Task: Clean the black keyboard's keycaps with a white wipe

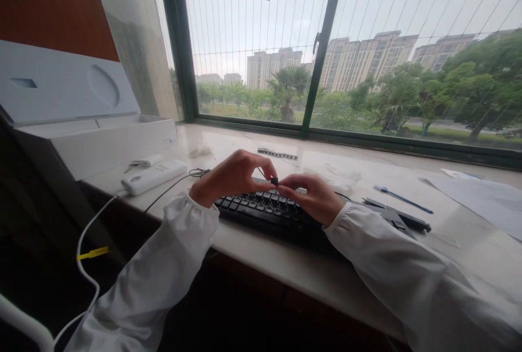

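Observation:
A small black keycap [274,181] is pinched at the fingertips above a black keyboard [261,208]. My left hand [234,175] has its thumb and index finger closed around it from the left. From the right, my right hand [312,193] meets it with thumb and index finger pressed together. A thin dark line shows inside the curl of my left fingers; I cannot make out what it is. My right hand and sleeve hide the keyboard's right part. Its cable [171,186] runs off to the left.
At left stand an open white box [114,142] and a white power strip [155,177] with a plug. Behind the keyboard lies a narrow dark strip [277,153]. Toward the right are clear plastic [338,175], black parts [393,217], a blue pen [405,198] and papers [481,197].

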Motion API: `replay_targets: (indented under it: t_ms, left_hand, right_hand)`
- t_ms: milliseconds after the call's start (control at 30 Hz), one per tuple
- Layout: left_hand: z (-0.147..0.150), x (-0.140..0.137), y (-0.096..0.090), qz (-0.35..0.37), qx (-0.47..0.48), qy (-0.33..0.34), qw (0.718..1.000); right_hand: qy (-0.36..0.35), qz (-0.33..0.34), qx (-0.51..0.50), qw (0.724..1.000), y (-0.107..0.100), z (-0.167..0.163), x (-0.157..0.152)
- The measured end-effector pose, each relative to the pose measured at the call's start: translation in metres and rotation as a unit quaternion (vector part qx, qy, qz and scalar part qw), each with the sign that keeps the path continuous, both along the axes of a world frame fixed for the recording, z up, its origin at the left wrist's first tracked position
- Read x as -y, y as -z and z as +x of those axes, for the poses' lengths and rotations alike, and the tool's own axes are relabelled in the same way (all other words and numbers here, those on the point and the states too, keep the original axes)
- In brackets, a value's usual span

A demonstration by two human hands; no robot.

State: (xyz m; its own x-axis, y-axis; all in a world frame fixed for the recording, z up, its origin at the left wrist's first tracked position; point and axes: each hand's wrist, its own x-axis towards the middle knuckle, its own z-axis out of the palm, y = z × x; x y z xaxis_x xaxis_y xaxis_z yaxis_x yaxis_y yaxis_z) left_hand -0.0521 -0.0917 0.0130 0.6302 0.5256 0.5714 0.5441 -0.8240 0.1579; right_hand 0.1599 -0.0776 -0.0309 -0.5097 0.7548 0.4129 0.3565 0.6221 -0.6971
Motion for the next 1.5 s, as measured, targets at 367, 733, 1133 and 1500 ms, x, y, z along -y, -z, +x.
replay_targets:
  t_ms: [367, 733, 1133, 1500]
  left_hand:
    - [-0.036, -0.029, 0.005, -0.187, -0.089, -0.010, 0.978]
    - [-0.036, -0.030, 0.009, -0.192, -0.099, -0.027, 0.976]
    - [-0.035, -0.026, 0.008, -0.182, -0.121, -0.070, 0.973]
    - [-0.037, -0.026, 0.008, -0.193, -0.124, -0.077, 0.970]
  right_hand:
    - [0.107, 0.221, 0.204, 0.948, 0.003, -0.005, 0.011]
    - [0.100, 0.248, 0.220, 0.938, 0.005, -0.010, 0.011]
    - [0.098, 0.254, 0.229, 0.935, 0.004, -0.011, 0.010]
    - [0.097, 0.247, 0.225, 0.937, 0.003, -0.012, 0.007]
